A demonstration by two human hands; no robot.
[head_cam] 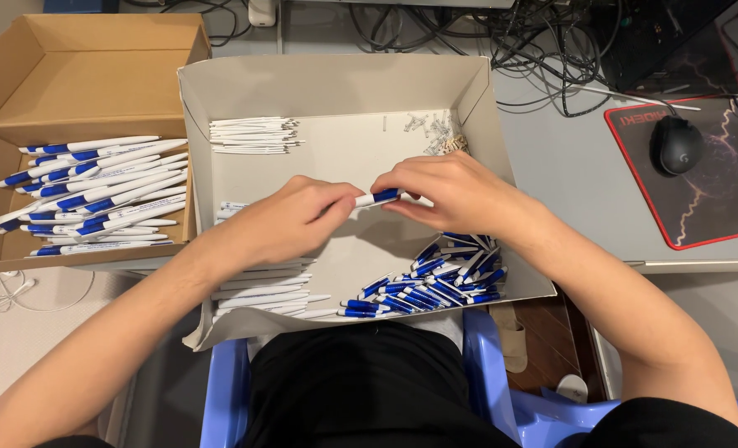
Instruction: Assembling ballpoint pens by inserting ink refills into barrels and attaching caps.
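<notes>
Nearest the viewer, a blue plastic chair point(224, 390) sits below both forearms, with loose blue pen caps point(435, 282) heaped just under the right wrist. Both hands meet over the grey tray point(327, 83): left hand point(290, 217) and right hand point(452, 192) are each pinched shut on one white-and-blue pen point(379, 197) held level between them. Judged light, stiff and smooth, the pen is best gripped at both barrel ends; finished pens point(95, 195) lie boxed beyond the left hand.

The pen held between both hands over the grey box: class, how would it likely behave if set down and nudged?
The pen looks slim and round, so it would probably roll. Left hand and right hand pinch it with fingertips only, suggesting it is light. It spans both hands without sagging, so likely stiff plastic.
</notes>
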